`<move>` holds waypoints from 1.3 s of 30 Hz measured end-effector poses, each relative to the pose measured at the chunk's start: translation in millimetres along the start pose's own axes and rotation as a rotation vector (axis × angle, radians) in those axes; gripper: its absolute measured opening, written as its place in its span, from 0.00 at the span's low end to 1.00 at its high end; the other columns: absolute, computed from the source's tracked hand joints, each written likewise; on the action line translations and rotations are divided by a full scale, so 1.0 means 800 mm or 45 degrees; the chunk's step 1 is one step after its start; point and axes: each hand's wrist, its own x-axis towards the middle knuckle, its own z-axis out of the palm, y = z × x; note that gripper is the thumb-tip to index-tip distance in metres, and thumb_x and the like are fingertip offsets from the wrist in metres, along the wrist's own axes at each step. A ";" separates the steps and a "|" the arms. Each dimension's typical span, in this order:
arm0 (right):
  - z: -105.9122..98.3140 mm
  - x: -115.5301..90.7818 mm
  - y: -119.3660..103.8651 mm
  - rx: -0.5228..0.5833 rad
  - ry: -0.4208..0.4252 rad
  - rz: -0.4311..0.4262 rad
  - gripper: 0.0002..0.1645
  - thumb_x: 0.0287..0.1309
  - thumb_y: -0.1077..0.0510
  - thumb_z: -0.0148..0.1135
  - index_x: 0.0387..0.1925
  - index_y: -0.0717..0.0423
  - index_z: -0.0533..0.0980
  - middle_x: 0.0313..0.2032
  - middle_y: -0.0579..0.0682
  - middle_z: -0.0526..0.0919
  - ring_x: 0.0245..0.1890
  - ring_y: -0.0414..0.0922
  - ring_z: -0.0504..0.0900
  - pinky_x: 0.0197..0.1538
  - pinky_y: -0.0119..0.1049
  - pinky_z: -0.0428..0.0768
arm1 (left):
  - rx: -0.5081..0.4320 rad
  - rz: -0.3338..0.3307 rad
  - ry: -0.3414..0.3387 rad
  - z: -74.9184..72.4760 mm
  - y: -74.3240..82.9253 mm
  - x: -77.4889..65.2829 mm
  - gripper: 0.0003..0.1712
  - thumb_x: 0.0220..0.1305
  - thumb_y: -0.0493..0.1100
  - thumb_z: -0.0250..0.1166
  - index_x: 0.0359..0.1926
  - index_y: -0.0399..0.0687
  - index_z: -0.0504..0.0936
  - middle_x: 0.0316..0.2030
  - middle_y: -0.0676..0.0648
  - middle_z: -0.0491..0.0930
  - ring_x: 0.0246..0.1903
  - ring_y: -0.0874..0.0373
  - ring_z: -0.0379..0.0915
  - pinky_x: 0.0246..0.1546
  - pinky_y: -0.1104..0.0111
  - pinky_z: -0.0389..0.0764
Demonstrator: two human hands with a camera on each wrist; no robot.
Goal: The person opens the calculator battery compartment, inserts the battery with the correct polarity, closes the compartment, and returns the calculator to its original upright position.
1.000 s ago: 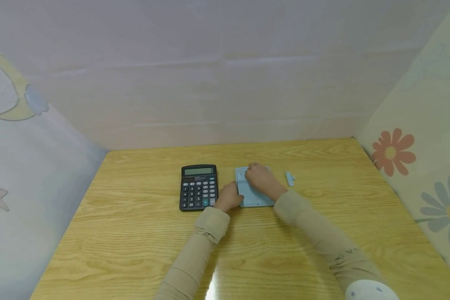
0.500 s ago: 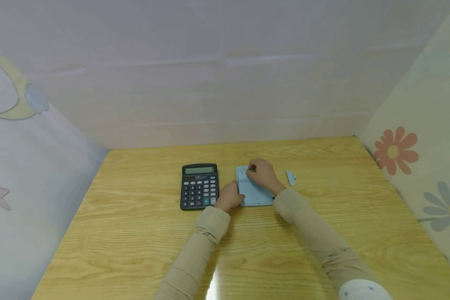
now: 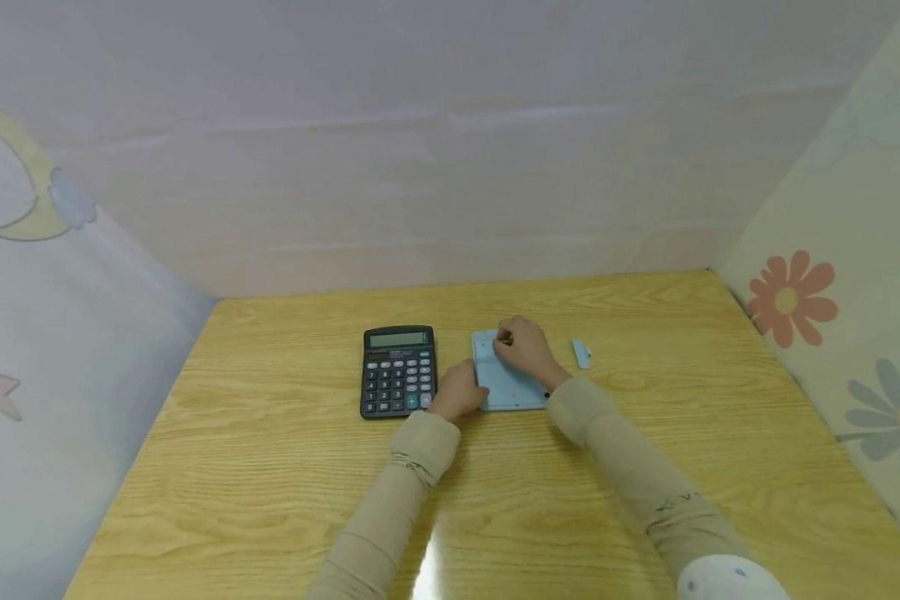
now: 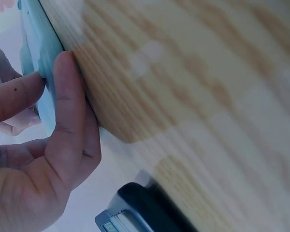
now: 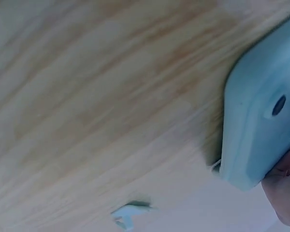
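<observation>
A light blue calculator (image 3: 512, 393) lies face down on the table, its back with small screw holes showing. My left hand (image 3: 457, 392) holds its left edge, thumb on the back and fingers along the side, as the left wrist view shows up close. Over its upper part, my right hand (image 3: 527, 346) pinches a small dark and gold piece (image 3: 506, 340) that looks like a battery, mostly hidden by the fingers. In the right wrist view only the calculator's corner (image 5: 253, 130) and part of the right hand (image 5: 284, 188) appear. Right of it lies a small light blue battery cover (image 3: 581, 354).
A black desk calculator (image 3: 398, 375) lies face up just left of my left hand, its display reading 0. Beneath everything is a wood-grain table (image 3: 285, 475), with a pale cloth wall (image 3: 450, 192) behind and printed side walls at left and right.
My right hand has risen slightly off the calculator's upper part, and the small dark and gold piece has come into sight between its fingers. The left hand has stayed at the edge.
</observation>
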 end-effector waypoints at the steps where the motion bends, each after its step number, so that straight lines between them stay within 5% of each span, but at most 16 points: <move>1: 0.000 -0.001 0.000 -0.004 0.003 0.006 0.06 0.53 0.63 0.58 0.23 0.60 0.77 0.29 0.54 0.77 0.31 0.50 0.74 0.37 0.45 0.73 | 0.007 0.001 -0.001 0.000 0.000 0.000 0.21 0.57 0.35 0.60 0.51 0.30 0.70 0.39 0.38 0.76 0.32 0.53 0.71 0.32 0.64 0.73; 39: -0.014 0.023 -0.010 0.021 -0.155 0.294 0.09 0.48 0.62 0.66 0.18 0.61 0.80 0.18 0.51 0.78 0.16 0.41 0.69 0.23 0.32 0.68 | 0.037 -0.033 0.009 -0.004 0.005 -0.003 0.21 0.58 0.35 0.60 0.52 0.30 0.69 0.41 0.36 0.76 0.33 0.51 0.72 0.32 0.64 0.74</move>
